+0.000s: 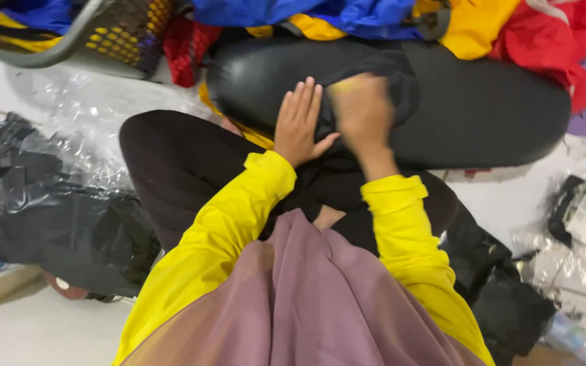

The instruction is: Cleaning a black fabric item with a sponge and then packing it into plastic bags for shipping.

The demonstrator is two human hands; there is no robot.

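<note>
The head view looks down on a person in yellow sleeves [239, 210] with a mauve cloth [306, 298] over the chest, sitting with legs in black. Across the lap lies a long black cushion [483, 108] with a smooth, shiny skin. The left hand [300, 125] rests flat on its near edge, fingers spread and straight, gripping nothing. The right hand [363, 112] is blurred; it sits on a piece of black cloth [381, 71] bunched on the cushion, and whether it pinches that cloth cannot be told.

At top left a basket [55, 51] with a grey rim holds a dark and yellow patterned textile. Behind the cushion lies a heap of clothes [496, 27] in blue, yellow and red. Clear plastic bags [83, 108] lie on the floor to the left beside black garments [55, 217]; at right another clear bag [578, 224] holds something black.
</note>
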